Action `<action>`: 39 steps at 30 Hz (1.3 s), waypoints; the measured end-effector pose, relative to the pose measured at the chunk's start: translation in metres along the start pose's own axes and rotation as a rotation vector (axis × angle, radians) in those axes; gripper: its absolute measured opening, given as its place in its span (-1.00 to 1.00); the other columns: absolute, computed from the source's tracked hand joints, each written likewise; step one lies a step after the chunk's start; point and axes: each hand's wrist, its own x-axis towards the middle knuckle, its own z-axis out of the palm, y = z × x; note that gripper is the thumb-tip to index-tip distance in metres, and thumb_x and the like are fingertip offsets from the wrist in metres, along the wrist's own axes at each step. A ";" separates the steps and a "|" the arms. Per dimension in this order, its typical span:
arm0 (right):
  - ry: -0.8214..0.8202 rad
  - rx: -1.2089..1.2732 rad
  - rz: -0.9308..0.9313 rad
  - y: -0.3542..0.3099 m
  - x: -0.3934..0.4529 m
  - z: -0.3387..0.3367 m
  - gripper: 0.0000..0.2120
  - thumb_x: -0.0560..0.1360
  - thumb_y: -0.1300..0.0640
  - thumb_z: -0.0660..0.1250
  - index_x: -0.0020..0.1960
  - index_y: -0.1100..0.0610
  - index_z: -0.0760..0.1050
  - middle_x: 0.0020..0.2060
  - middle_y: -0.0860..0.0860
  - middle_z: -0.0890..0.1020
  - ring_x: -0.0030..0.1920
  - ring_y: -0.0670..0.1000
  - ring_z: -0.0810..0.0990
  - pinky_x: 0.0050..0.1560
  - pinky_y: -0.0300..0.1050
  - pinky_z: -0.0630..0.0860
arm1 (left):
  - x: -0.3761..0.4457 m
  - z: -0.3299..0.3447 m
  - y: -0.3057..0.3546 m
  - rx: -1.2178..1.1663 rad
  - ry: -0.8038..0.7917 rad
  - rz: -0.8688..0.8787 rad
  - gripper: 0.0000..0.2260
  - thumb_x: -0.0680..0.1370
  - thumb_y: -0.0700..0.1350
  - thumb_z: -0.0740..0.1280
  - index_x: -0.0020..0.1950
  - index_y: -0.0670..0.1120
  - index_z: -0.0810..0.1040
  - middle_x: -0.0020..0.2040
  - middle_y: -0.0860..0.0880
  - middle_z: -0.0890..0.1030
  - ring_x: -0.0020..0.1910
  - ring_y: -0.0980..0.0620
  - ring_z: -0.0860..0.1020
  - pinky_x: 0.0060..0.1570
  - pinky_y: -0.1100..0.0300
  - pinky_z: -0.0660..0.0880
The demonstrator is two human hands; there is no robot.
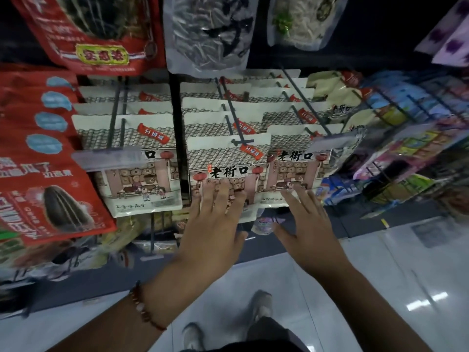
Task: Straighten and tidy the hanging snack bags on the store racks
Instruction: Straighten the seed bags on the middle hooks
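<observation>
Both hands reach up to the rack from below, nearest the camera. Left hand [215, 219], a bead bracelet [146, 308] on its wrist, lies flat with straight fingers spread on the lower face of the middle cream bag [225, 161]; it presses and grasps nothing. Left of it hangs the left cream bag [142, 179] behind a clear price tag [106, 158], and further left, red seed bags [48, 174] near the rack's left edge. Right hand [307, 224] is likewise open, fingertips just touching the bottom edge of the right cream bag [291, 174]. All three cream rows hang on black wire hooks [242, 142], front bags at the hook tips. These pouches look light, soft and crinkly with loose contents, likely slippery on their film; I judge they swing easily, so steadying by the lower corners or side seams suits, not the punched top
</observation>
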 end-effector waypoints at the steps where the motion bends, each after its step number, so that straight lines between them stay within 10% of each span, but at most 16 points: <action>1: -0.001 0.008 0.002 0.004 0.001 -0.002 -0.35 0.56 -0.08 0.29 0.55 -0.16 0.06 0.58 -0.10 -0.02 0.57 0.00 -0.16 0.52 0.08 -0.11 | 0.004 -0.001 0.005 -0.007 0.012 0.010 -0.33 0.57 0.15 0.26 0.59 0.04 0.04 0.60 -0.15 0.03 0.56 -0.27 -0.02 0.48 -0.18 -0.01; 10: 0.034 0.147 -0.112 0.063 0.047 -0.025 -0.30 0.52 -0.12 0.24 0.58 -0.08 0.03 0.58 -0.13 -0.14 0.58 0.00 -0.13 0.52 0.15 0.05 | 0.061 0.011 0.064 0.033 0.056 0.065 -0.35 0.52 0.08 0.35 0.55 0.00 0.19 0.58 -0.18 0.13 0.54 -0.25 0.10 0.46 -0.13 0.03; 16: 0.005 0.168 -0.170 0.099 0.100 -0.057 -0.46 0.49 -0.10 0.24 0.43 -0.04 0.19 0.48 -0.02 0.19 0.48 0.18 0.19 0.32 0.21 0.37 | 0.120 0.028 0.100 0.148 0.109 -0.060 -0.31 0.48 0.05 0.38 0.55 -0.05 0.20 0.59 -0.20 0.02 0.56 -0.26 -0.03 0.49 -0.19 0.01; 22: -0.086 0.154 -0.310 0.121 0.134 -0.064 -0.25 0.57 -0.05 0.26 0.59 -0.11 -0.12 0.56 -0.15 -0.22 0.57 0.06 -0.15 0.51 0.09 0.05 | 0.156 0.046 0.120 0.201 0.117 -0.302 -0.26 0.50 0.09 0.31 0.59 -0.01 0.05 0.59 -0.16 -0.20 0.55 -0.23 -0.24 0.48 -0.26 -0.08; 26: -0.096 0.222 -0.349 0.127 0.153 -0.064 -0.25 0.54 -0.03 0.31 0.59 -0.09 -0.04 0.57 -0.18 -0.14 0.57 0.05 -0.11 0.51 0.06 0.04 | 0.171 0.043 0.130 0.234 0.181 -0.359 -0.35 0.44 0.06 0.39 0.52 -0.01 0.33 0.57 -0.21 0.12 0.54 -0.24 -0.03 0.45 -0.16 -0.23; 32: 0.044 0.443 -0.366 0.134 0.150 -0.056 -0.24 0.51 0.13 0.35 0.57 -0.07 0.02 0.54 -0.20 0.02 0.48 -0.24 0.06 0.33 -0.48 0.04 | 0.161 0.062 0.129 0.273 0.162 -0.357 -0.33 0.42 0.06 0.42 0.50 -0.06 0.33 0.53 -0.26 0.22 0.52 -0.34 0.11 0.49 -0.26 -0.07; 39: -0.166 0.449 -0.094 0.164 0.128 0.005 -0.08 0.50 0.20 0.37 0.59 -0.03 -0.19 0.49 0.05 0.27 0.28 0.08 0.48 0.07 -0.24 0.43 | 0.137 0.110 0.122 0.250 -0.020 -0.370 0.15 0.25 0.16 0.58 0.60 -0.04 -0.08 0.48 -0.29 0.29 0.48 -0.33 0.19 0.47 -0.26 -0.06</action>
